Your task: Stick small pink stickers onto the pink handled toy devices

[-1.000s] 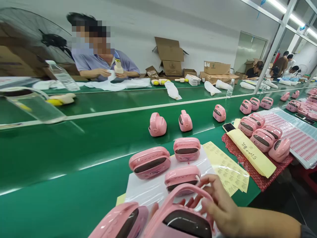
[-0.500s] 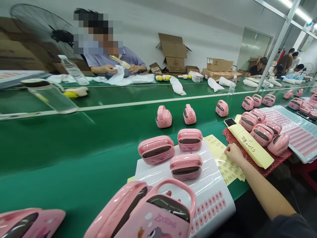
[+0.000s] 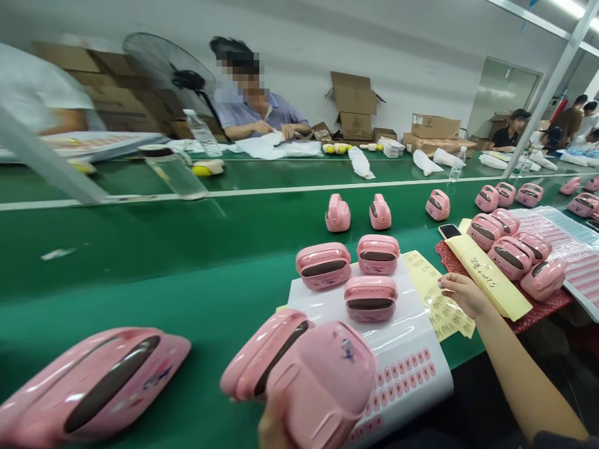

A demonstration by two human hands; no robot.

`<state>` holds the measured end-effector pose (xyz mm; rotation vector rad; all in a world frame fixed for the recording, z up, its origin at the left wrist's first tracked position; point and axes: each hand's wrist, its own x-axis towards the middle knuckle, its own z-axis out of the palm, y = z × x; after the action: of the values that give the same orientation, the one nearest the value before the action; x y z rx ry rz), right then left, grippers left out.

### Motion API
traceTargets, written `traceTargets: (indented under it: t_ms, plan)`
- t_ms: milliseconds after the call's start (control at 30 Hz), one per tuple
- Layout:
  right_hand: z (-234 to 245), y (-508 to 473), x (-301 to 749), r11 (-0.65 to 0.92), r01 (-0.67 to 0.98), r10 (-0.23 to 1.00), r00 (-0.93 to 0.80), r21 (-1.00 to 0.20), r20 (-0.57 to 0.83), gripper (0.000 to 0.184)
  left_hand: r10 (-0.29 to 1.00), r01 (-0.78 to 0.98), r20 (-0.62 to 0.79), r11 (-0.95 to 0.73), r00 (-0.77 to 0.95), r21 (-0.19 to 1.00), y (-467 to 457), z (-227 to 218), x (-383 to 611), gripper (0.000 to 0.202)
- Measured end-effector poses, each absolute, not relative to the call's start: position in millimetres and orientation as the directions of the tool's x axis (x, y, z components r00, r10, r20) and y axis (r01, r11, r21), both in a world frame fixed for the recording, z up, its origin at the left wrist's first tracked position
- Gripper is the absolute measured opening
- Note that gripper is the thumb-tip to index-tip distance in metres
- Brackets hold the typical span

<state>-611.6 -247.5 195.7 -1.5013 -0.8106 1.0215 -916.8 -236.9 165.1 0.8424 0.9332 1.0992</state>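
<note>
My left hand [image 3: 275, 419], mostly cut off by the lower edge, grips a pink handheld case-shaped device [image 3: 322, 380]. Its plain side faces me, and a small printed figure shows near one end. Behind it, touching or nearly so, lies another pink device with a dark window [image 3: 266, 355]. My right hand [image 3: 463, 294] hovers over a yellow sticker sheet [image 3: 428, 293], thumb and fingers drawn together; something small and pale shows at a fingertip, too small to name. Under the left-hand device lies a white sheet of small red-and-pink stickers [image 3: 407, 374].
Several more pink devices [image 3: 378, 254] stand on the white sheet and green bench [image 3: 224, 262]. A large one [image 3: 103, 386] lies at lower left. Beside my right hand are a yellow paper bundle [image 3: 489, 277] and a phone [image 3: 449, 231]. Across the bench a co-worker [image 3: 262, 118] handles white material.
The held device has turned from its printed front to its plain side, and my left hand now shows. My right hand's fingers have lifted and extended somewhat. My view has swung left.
</note>
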Motion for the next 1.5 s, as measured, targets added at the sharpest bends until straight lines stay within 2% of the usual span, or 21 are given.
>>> traceTargets:
  t_ms: [67, 167, 233, 367, 567, 667, 733, 800, 900, 1000, 1100, 1167, 1233, 1367, 1500]
  plan:
    - [211.1, -255.3, -642.1, -0.113, -0.117, 0.926, 0.348, -0.987, -0.147, 0.041, 0.979, -0.402, -0.204, 0.190, 0.009, 0.895, -235.9, 173.9, -901.0, 0.071]
    - [226.7, -267.1, -695.7, -0.030, -0.253, 0.968, 0.232, -0.967, -0.091, 0.036, 0.993, -0.398, -0.110, 0.088, -0.034, 0.913, -237.3, 180.9, -883.9, 0.083]
    - [231.5, -272.5, -724.3, -0.021, -0.264, 0.985, 0.159, -0.964, -0.065, 0.030, 0.996, -0.379, -0.075, 0.054, -0.040, 0.924, -239.5, 178.9, -879.6, 0.080]
    - [233.1, -274.6, -747.6, -0.031, -0.123, 0.992, 0.119, -0.992, -0.046, 0.024, 0.999, -0.389, -0.022, 0.010, -0.028, 0.921, -244.1, 168.9, -881.2, 0.069]
    - [234.7, -274.4, -743.1, -0.034, 0.029, 0.996, 0.084, -0.999, -0.032, 0.018, 0.999, -0.420, -0.040, 0.034, -0.005, 0.907, -246.1, 166.3, -883.7, 0.071]
    - [230.3, -275.7, -745.5, 0.023, 0.113, 0.996, 0.087, -0.993, 0.033, 0.014, 0.999, -0.431, -0.041, 0.035, -0.006, 0.902, -246.7, 168.9, -883.7, 0.070]
    - [224.8, -277.5, -750.8, 0.100, 0.207, 0.983, 0.133, -0.973, 0.130, 0.011, 0.999, -0.435, -0.037, 0.026, -0.017, 0.900, -247.4, 170.8, -883.3, 0.070]
    - [220.0, -280.3, -757.6, 0.219, 0.363, 0.928, 0.208, -0.906, 0.308, 0.007, 0.999, -0.444, -0.047, 0.031, -0.025, 0.895, -248.4, 172.6, -882.4, 0.070]
    - [218.7, -287.1, -764.2, 0.379, 0.588, 0.779, 0.214, -0.715, 0.589, 0.007, 0.997, -0.466, -0.077, 0.055, -0.028, 0.883, -249.6, 175.1, -880.3, 0.070]
    - [219.7, -297.8, -758.9, 0.491, 0.617, 0.683, 0.166, -0.615, 0.712, 0.009, 0.990, -0.506, -0.136, 0.093, -0.049, 0.858, -249.5, 180.9, -877.5, 0.064]
    - [205.9, -310.9, -745.9, 0.549, 0.604, 0.612, 0.180, -0.578, 0.770, 0.016, 0.946, -0.598, -0.301, 0.171, -0.123, 0.783, -247.4, 192.6, -875.6, 0.052]
    - [184.3, -319.3, -739.5, 0.543, 0.633, 0.637, 0.117, -0.551, 0.762, 0.024, 0.891, -0.666, -0.434, 0.245, -0.132, 0.705, -245.5, 200.2, -876.1, 0.045]
    - [156.7, -326.3, -737.9, 0.534, 0.674, 0.698, -0.010, -0.511, 0.716, 0.029, 0.858, -0.720, -0.507, 0.298, -0.087, 0.627, -244.5, 203.1, -878.6, 0.043]
    - [108.4, -331.8, -743.8, 0.570, 0.742, 0.707, -0.225, -0.352, 0.671, 0.031, 0.893, -0.808, -0.436, 0.336, 0.111, 0.484, -245.4, 191.8, -887.8, 0.048]
    - [88.6, -331.3, -750.4, 0.600, 0.774, 0.614, -0.283, -0.203, 0.737, 0.033, 0.863, -0.846, -0.391, 0.447, 0.321, 0.290, -243.9, 179.1, -896.0, 0.036]
